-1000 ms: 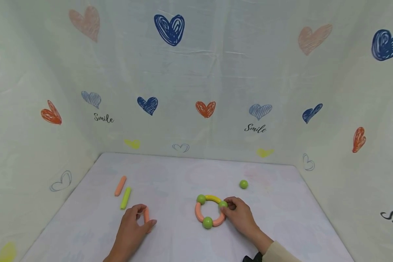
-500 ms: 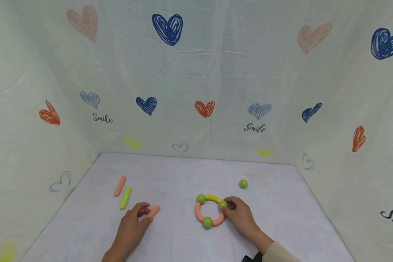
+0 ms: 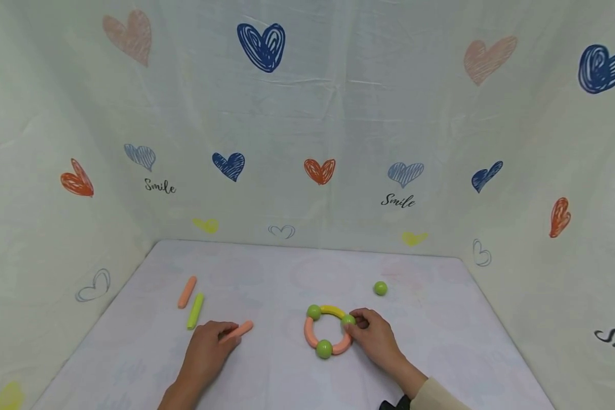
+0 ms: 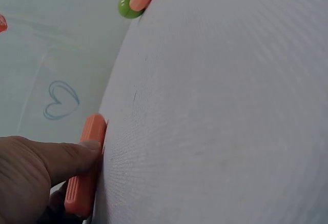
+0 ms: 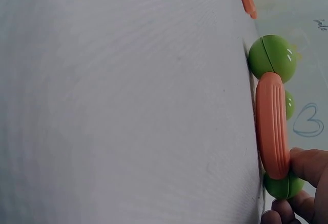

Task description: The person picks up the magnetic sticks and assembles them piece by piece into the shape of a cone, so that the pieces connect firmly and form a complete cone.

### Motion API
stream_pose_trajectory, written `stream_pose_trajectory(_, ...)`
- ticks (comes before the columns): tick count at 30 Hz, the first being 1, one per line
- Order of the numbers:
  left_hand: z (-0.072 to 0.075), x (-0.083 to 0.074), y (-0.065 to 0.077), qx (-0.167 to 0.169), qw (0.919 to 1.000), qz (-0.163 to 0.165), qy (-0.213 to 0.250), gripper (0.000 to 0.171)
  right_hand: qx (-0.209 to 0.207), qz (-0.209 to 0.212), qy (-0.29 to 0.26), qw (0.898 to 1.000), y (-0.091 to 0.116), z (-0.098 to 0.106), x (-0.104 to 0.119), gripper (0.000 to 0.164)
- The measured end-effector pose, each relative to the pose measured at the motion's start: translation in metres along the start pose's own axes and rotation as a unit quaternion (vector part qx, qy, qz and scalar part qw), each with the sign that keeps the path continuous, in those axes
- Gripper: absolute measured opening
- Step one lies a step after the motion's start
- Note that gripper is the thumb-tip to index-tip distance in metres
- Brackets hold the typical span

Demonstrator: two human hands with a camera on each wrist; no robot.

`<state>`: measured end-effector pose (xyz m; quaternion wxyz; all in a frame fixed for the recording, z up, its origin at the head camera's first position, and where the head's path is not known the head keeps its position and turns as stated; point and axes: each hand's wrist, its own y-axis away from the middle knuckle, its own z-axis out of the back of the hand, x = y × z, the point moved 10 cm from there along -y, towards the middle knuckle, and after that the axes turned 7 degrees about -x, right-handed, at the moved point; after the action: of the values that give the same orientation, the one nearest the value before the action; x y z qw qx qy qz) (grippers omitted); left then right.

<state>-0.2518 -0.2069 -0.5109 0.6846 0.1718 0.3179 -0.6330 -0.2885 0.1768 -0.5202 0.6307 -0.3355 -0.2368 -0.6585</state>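
Note:
Between thumb and fingers, my left hand (image 3: 207,350) pinches a straight orange stick (image 3: 243,328), which lies tilted on the table; its ridged side shows in the left wrist view. My right hand (image 3: 380,340) pinches the right-hand green ball (image 3: 348,320) of a ring made of curved pieces and balls. A yellow curved piece (image 3: 332,310) forms the ring's far side. Orange curved pieces (image 3: 309,332) make up the rest, joined by a green ball (image 3: 314,311) at the far left and another green ball (image 3: 324,349) at the near side.
Left of the ring, beyond my left hand, lie another orange stick (image 3: 187,292) and a yellow-green stick (image 3: 196,311). A loose green ball (image 3: 380,288) sits behind the ring to the right. Heart-printed sheeting (image 3: 287,199) rises behind the white table (image 3: 282,273).
In my left hand the orange stick has turned from pointing away to slanting right, and the fingers have shifted along it. My right hand stays at the ring.

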Motion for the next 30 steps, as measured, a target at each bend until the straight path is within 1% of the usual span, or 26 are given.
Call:
stream_pose_trajectory(3, 0.000, 0.001, -0.002, -0.001, 0.9999, 0.011, 0.012, 0.023, 0.002, -0.003, 0.000, 1.000, 0.000, 0.000, -0.001, 0.031)
stream_pose_trajectory(6, 0.001, 0.005, -0.004, -0.004, 0.9985, 0.040, 0.037, 0.024, 0.001, -0.002, 0.001, 1.000, 0.000, -0.001, -0.001, 0.031)
stream_pose_trajectory(9, 0.003, 0.008, -0.005, -0.014, 0.9954, 0.070, 0.064, 0.026, -0.001, -0.001, 0.003, 1.000, 0.000, -0.001, -0.001, 0.031)
stream_pose_trajectory(13, 0.006, 0.009, -0.007, -0.033, 0.9921, 0.084, 0.088, 0.028, -0.003, 0.000, 0.004, 1.000, 0.000, -0.001, 0.000, 0.031)
stream_pose_trajectory(19, 0.008, 0.005, -0.009, -0.050, 0.9896, 0.079, 0.109, 0.028, -0.003, 0.000, 0.000, 1.000, 0.001, -0.001, 0.000, 0.031)
stream_pose_trajectory(24, 0.003, -0.002, -0.013, -0.048, 0.9890, 0.074, 0.118, 0.029, -0.003, 0.003, 0.000, 1.000, 0.001, 0.000, 0.001, 0.030)
stream_pose_trajectory(27, -0.002, -0.009, -0.016, -0.046, 0.9888, 0.074, 0.121, 0.029, -0.004, 0.005, -0.001, 1.000, 0.001, 0.000, 0.002, 0.029)
stream_pose_trajectory(30, -0.006, -0.022, -0.021, -0.052, 0.9888, 0.062, 0.125, 0.029, -0.003, 0.006, -0.002, 1.000, 0.001, 0.000, 0.004, 0.030)
